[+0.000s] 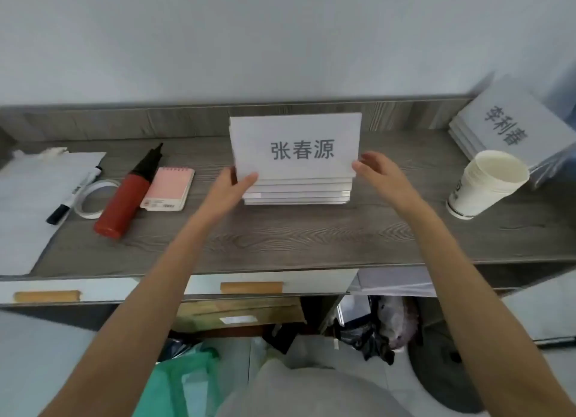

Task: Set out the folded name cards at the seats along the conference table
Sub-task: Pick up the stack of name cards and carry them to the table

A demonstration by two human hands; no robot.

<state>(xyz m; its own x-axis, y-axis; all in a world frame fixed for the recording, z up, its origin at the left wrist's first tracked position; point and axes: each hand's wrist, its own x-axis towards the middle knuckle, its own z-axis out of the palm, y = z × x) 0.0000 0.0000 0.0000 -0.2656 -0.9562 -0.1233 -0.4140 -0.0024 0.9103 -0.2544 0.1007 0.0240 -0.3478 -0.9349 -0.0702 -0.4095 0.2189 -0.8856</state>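
Observation:
A white name card (pixel 296 145) with printed characters lies on top of a stack of name cards (pixel 296 192) in the middle of a grey wood-grain desk (pixel 280 239). My left hand (pixel 232 187) grips the top card's near left corner, thumb on top. At the card's near right corner, my right hand (pixel 374 173) has thumb and fingers touching the edge. A second pile of name cards (pixel 505 123) lies at the far right, turned sideways.
Stacked white paper cups (pixel 483 185) lie tilted at the right. On the left lie a pink notepad (pixel 168 189), a red hand pump (pixel 129 195), a tape roll (pixel 92 198), a black marker (pixel 74 195) and white paper (pixel 31 198). Drawers and clutter sit below the desk edge.

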